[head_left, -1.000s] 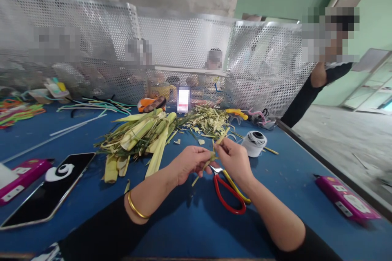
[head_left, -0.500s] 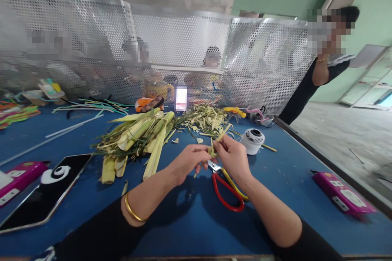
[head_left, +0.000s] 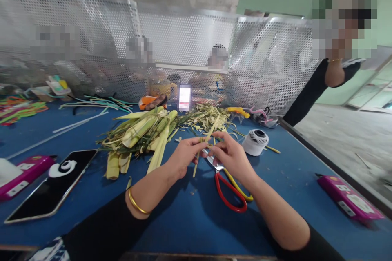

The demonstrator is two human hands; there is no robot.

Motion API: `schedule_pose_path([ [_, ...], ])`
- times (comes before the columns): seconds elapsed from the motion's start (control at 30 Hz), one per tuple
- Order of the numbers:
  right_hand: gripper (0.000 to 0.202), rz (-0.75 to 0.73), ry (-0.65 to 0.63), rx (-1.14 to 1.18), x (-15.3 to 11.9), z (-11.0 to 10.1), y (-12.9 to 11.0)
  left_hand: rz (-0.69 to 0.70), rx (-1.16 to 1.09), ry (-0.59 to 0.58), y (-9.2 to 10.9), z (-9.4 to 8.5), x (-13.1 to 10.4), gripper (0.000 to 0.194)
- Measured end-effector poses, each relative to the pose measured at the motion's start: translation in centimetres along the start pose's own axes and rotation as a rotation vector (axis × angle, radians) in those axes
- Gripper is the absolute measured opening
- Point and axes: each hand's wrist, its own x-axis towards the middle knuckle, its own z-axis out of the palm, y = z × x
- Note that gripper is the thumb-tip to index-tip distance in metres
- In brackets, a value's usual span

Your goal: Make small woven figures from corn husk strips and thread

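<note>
Pale green strips of what looks like corn husk [head_left: 213,127] cross between my hands above the blue table. My left hand [head_left: 188,155] pinches them where they cross, and a thin end hangs down below its fingers. Fingertips of my right hand [head_left: 230,154] close on the strips from the other side; their exact grip is partly hidden. Beneath my right hand lie scissors [head_left: 230,192] with one red and one yellow handle, their blades pointing away from me. A spool of white thread [head_left: 255,142] stands just right of that hand.
A heap of husks [head_left: 134,134] lies left of my hands, with shredded scraps [head_left: 208,116] behind. A phone [head_left: 53,185] and a purple pack [head_left: 26,175] are at left; another purple pack [head_left: 349,197] is at right. A perforated screen [head_left: 183,32] borders the back. A person stands at right.
The view has shifted slightly, moving the table things a little right. The strips have turned between my fingers; a longer end now hangs below my left hand.
</note>
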Motion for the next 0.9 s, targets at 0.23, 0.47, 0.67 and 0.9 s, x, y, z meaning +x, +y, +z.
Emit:
schedule_pose_path([
  [0.23, 0.015, -0.042, -0.163, 0.131, 0.1, 0.1, 0.0, -0.012, -0.093, 0.079, -0.1, -0.2, 0.4, 0.034],
  [0.47, 0.011, -0.115, -0.130, 0.167, 0.1, 0.1, -0.3, 0.066, -0.037, 0.170, -0.1, -0.1, 0.5, 0.030],
  [0.67, 0.016, -0.285, 0.065, 0.159, 0.0, -0.4, -0.7, 0.090, 0.038, 0.157, 0.1, 0.3, 0.2, 0.022],
  [0.9, 0.027, -0.168, 0.056, 0.201, 0.1, -1.0, -0.8, 0.041, 0.045, 0.113, 0.3, 0.3, 0.1, 0.016],
])
